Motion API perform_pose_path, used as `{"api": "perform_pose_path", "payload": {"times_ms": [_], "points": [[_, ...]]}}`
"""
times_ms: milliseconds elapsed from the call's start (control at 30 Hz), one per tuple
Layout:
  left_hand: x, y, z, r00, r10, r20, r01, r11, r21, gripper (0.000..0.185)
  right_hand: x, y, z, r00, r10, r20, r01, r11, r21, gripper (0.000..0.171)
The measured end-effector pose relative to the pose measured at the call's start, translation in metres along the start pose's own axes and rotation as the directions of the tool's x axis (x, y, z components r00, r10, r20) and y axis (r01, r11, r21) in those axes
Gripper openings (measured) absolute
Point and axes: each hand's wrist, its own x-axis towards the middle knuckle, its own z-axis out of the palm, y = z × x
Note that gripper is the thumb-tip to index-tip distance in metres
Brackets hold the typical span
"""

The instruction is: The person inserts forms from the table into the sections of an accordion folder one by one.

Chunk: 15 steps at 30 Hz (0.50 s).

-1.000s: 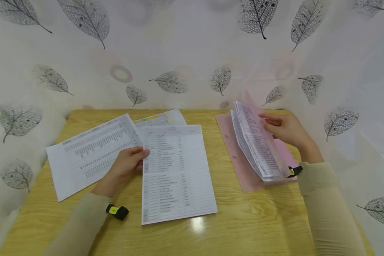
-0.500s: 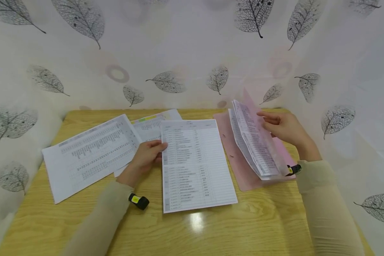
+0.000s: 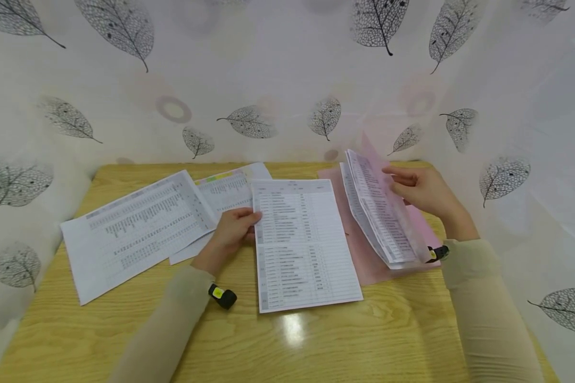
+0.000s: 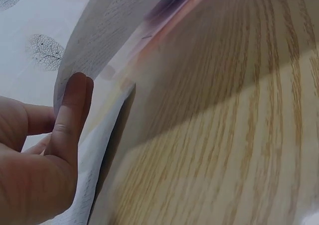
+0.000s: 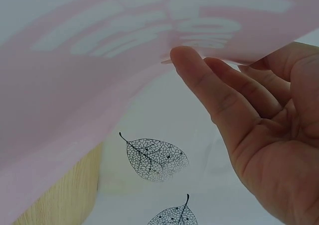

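My left hand (image 3: 237,229) pinches the left edge of a printed sheet (image 3: 304,244), which lies on the wooden table (image 3: 316,346) with its right edge over the pink folder (image 3: 378,272). In the left wrist view the left hand (image 4: 55,150) has its fingers against that sheet (image 4: 99,46), whose edge is lifted off the wood. My right hand (image 3: 424,191) holds up the folder's translucent pink cover (image 3: 371,149) by its edge, with a stack of printed pages (image 3: 378,213) leaning against it. In the right wrist view the right hand (image 5: 249,115) touches the pink cover (image 5: 99,85) with its fingertips.
A large printed sheet (image 3: 134,234) lies at the left, and another with a coloured header (image 3: 225,191) sits behind my left hand. Leaf-patterned white curtain (image 3: 268,80) walls in the table on three sides. Small black-and-yellow devices (image 3: 222,295) sit at both wrists.
My left hand has slid the printed sheet to the right, up to and partly over the pink folder. The right hand has kept the cover and pages raised.
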Motion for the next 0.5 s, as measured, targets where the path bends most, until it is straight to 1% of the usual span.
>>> {"api": "perform_pose_path", "payload": {"times_ms": [200,500], "points": [[0.004,-0.002,0.006,1.000,0.001,0.002,0.000,1.000,-0.012,0.042,0.000,0.000,0.001,1.000,-0.006,-0.005,0.006,1.000,0.007,0.044],[0.010,-0.002,0.016,1.000,-0.017,-0.007,0.017,0.999,-0.032,0.042,0.000,-0.001,0.003,1.000,-0.017,-0.009,0.017,1.000,-0.006,0.044]]}}
